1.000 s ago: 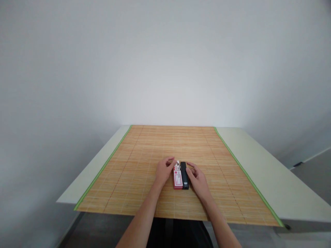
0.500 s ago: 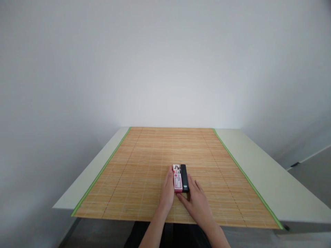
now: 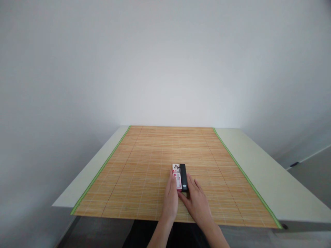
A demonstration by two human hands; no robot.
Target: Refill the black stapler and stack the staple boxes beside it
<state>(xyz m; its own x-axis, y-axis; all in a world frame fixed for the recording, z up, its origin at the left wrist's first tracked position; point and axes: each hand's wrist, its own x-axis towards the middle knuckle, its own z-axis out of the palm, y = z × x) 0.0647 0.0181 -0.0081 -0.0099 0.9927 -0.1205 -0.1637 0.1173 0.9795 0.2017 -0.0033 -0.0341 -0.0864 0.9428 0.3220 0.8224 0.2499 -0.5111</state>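
Observation:
Side by side on the bamboo mat (image 3: 144, 165) lie small white boxes with pink-red borders (image 3: 179, 182) and a slim black oblong thing (image 3: 183, 177) with small white lettering at its near end. A picture shows on the far white box (image 3: 176, 167). My left hand (image 3: 170, 196) lies along the left side of the boxes, fingers stretched out, covering part of their near left edge. Beside the black thing's right side rests my right hand (image 3: 197, 201), fingers extended and thumb apart near the front ends. Neither hand is wrapped round anything.
The mat has green side edges (image 3: 245, 175) and covers the middle of a white table (image 3: 269, 172). Its near edge overhangs the front of the table. A pale wall (image 3: 165, 69) stands behind. A dark handle (image 3: 294, 164) is at the right.
My left hand has shifted slightly right and now covers more of the near box. The right hand and the things between the hands stay nearly in place.

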